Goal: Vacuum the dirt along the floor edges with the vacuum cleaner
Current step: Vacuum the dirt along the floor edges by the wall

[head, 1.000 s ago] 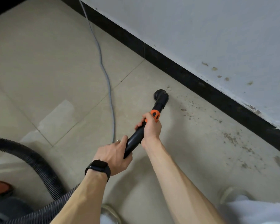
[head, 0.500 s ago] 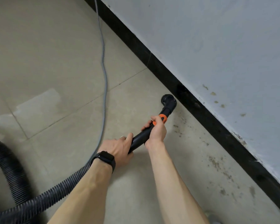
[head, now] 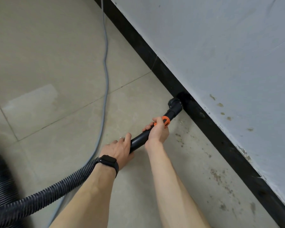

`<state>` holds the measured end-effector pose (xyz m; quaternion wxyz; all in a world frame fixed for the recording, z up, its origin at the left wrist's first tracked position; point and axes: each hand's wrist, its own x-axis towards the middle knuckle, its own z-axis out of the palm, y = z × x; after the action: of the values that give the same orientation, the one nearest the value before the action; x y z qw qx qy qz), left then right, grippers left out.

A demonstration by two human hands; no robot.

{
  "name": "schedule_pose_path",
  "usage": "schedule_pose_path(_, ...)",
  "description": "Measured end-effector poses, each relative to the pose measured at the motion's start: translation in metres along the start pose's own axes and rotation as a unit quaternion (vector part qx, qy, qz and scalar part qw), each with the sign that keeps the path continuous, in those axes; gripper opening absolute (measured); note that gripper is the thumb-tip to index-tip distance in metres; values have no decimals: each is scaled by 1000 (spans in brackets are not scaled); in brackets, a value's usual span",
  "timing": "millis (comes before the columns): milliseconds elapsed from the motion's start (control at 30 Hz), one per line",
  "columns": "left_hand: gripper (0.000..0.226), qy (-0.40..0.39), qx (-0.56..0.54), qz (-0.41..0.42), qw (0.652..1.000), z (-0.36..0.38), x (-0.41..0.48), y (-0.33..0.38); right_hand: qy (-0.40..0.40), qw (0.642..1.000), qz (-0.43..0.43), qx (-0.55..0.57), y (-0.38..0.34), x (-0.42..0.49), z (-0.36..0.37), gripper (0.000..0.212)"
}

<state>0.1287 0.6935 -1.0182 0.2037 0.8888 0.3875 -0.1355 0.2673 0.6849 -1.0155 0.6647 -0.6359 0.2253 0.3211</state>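
Hose (head: 39, 196), black and ribbed, enters at the lower left edge and runs across the tiled floor (head: 48, 46) up to your left wrist. A grey cable (head: 106, 71) lies on the floor beside it, winding from the top of the view down towards the hose. Your left hand (head: 120, 149) grasps the rear end of the black wand (head: 139, 139), fingers wrapped round it. A black watch (head: 108, 162) sits on that wrist and a ring (head: 122, 137) on one finger. Your right hand (head: 158, 131) is clenched round the same wand further forward, its thumb against the orange collar (head: 165, 120). The wand slopes up and to the right from your hands. Its round brush nozzle (head: 175, 104) sits where the floor meets the black skirting (head: 220, 140), with its bristles against the skirting. Dirt (head: 217, 175) lies in brown specks and patches on the floor along the skirting, to the right of the nozzle and nearer to you. The grey wall (head: 220, 46) above the skirting carries several brownish marks near its lower edge.
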Motion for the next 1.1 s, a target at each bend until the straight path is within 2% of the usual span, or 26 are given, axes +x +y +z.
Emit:
schedule_pose_path(200, 32, 36, -170, -105, 979, -13, 12, -7, -55, 995, -21, -85, -8, 3, 44, 13)
schedule_pose_path(367, 30, 37, -203, -78, 975, -27, 16, -20, -135, 988, 23, -76, -20, -1, 57, 13)
schedule_pose_path(533, 29, 10, -83, -25, 996, -33, -9, -36, -107, 993, 41, -20, -2, -25, 36, 13)
schedule_pose_path(733, 30, -32, 40, 24, 998, -24, -64, -70, -80, 991, 91, 60, 48, -75, -4, 14)
schedule_pose_path(900, 34, -59, 85, 80, 991, -7, -101, -86, -45, 991, 107, 69, 75, -103, -28, 16)
schedule_pose_path(1100, 36, -68, 86, 102, 989, 11, -114, -73, -19, 993, 105, 49, 78, -107, -50, 13)
